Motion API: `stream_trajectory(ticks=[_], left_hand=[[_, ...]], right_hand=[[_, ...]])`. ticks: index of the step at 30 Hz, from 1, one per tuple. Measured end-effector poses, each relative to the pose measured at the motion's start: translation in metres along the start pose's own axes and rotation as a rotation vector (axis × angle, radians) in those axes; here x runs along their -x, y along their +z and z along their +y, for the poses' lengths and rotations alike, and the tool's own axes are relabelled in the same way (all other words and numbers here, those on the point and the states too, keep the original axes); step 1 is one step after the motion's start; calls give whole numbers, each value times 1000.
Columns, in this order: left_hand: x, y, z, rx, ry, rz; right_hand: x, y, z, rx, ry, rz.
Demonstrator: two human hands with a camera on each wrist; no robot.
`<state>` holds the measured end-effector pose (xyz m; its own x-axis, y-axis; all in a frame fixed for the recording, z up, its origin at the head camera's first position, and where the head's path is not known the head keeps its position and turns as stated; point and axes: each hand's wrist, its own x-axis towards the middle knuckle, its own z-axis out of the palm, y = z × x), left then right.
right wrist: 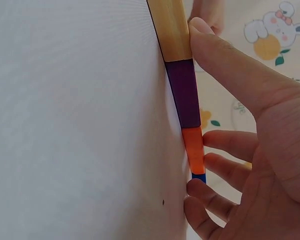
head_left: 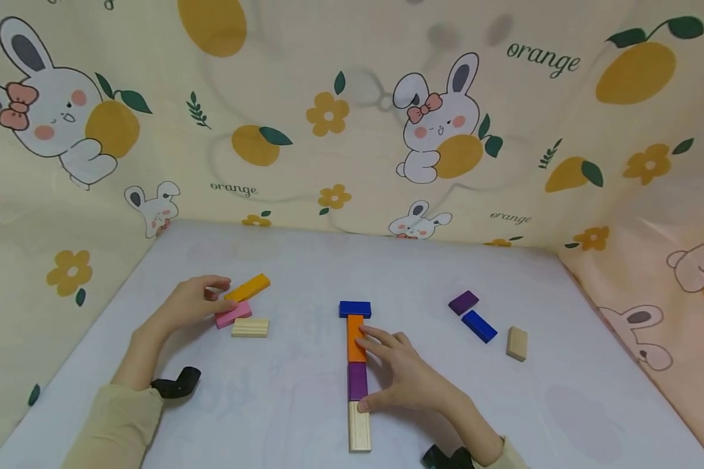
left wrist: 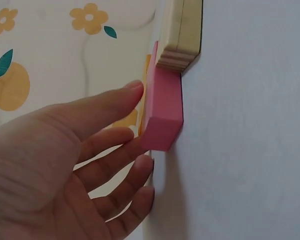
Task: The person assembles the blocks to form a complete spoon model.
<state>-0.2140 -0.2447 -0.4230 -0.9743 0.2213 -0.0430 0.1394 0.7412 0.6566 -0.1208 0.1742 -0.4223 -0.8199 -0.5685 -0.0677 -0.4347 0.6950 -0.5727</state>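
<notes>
A row of blocks lies end to end on the table: plain wood point(head_left: 360, 430), purple point(head_left: 357, 382) and orange point(head_left: 355, 345), with a blue block point(head_left: 354, 309) set crosswise at the far end. My right hand point(head_left: 407, 371) is spread along this row. Its thumb touches the plain wood block and its fingertips rest at the orange one. At the left, my left hand point(head_left: 190, 301) reaches to a pink block point(left wrist: 165, 107), thumb beside it and fingers loosely bent, not closed round it. A yellow block point(head_left: 249, 286) and a ridged wooden block point(head_left: 250, 327) lie close by.
On the right side lie a purple block point(head_left: 463, 302), a blue block point(head_left: 479, 326) and a plain wooden block point(head_left: 517, 343). A patterned cloth point(head_left: 293, 85) with rabbits and oranges rises behind the white table point(head_left: 281, 404) and along its sides.
</notes>
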Motion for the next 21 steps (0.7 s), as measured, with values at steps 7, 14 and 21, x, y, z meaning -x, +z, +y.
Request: stream_trajectory(ticks=[7, 14, 21], left_hand=[[1, 3, 4, -8, -16, 39], [1, 4, 6, -10, -6, 44], [2, 4, 5, 4, 14, 45]], right_hand=[[0, -1, 1, 0, -8, -5], [1, 0, 2, -7, 2, -8], [1, 0, 1, -6, 7, -4]])
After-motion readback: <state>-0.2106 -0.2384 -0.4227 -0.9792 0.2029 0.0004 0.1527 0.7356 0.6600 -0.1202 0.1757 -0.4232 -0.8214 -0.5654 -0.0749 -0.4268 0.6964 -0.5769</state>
